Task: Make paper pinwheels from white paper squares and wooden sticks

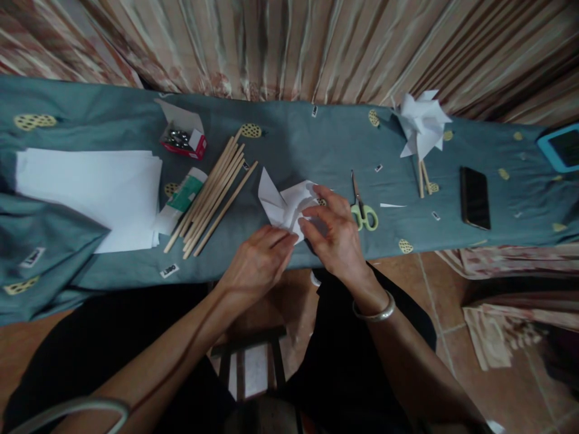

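A folded white paper pinwheel is between my two hands at the front of the cloth-covered table. My left hand pinches its near edge, close to the middle. My right hand has its fingers curled round the right side of the paper, with thumb and fingertips on it. One blade of the paper points up to the left; part of the rest is hidden by my fingers. Just right of my right hand lie scissors with green handles, blades pointing away from me.
Left are wooden sticks, a green-and-white packet, a red box of metal pins and stacked white paper. Right are finished paper pinwheels on sticks, a black phone, a paper sliver and a blue-framed device.
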`<state>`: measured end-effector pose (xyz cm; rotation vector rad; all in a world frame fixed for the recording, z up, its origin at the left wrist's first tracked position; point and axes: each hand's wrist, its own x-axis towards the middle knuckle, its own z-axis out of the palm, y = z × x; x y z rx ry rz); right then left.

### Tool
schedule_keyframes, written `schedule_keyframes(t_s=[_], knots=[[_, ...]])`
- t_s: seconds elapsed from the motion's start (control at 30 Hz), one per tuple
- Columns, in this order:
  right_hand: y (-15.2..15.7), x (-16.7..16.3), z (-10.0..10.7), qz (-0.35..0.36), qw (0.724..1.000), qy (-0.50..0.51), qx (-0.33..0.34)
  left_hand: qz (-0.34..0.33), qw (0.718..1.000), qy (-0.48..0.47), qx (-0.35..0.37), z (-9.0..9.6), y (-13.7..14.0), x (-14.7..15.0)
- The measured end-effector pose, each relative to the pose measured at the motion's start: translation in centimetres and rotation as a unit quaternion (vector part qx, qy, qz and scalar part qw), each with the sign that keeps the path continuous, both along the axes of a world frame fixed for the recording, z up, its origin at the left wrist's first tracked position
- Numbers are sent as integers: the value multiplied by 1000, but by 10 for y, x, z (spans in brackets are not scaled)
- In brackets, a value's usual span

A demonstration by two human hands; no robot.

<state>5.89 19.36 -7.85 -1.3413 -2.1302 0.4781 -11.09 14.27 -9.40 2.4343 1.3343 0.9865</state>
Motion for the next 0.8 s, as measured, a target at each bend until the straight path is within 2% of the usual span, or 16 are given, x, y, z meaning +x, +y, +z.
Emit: schedule_keyframes(t_s=[0.27, 0.5, 0.8], knots=[[-7, 3, 4, 8, 1000, -14, 5, 6, 1000, -11, -24, -1, 0, 0], [-12, 3, 5, 41, 999, -28, -21, 14, 999, -10, -34, -1, 2, 1], [-14, 4, 3, 58, 997, -36, -29, 22, 1000, -3, -17, 0, 1, 2]])
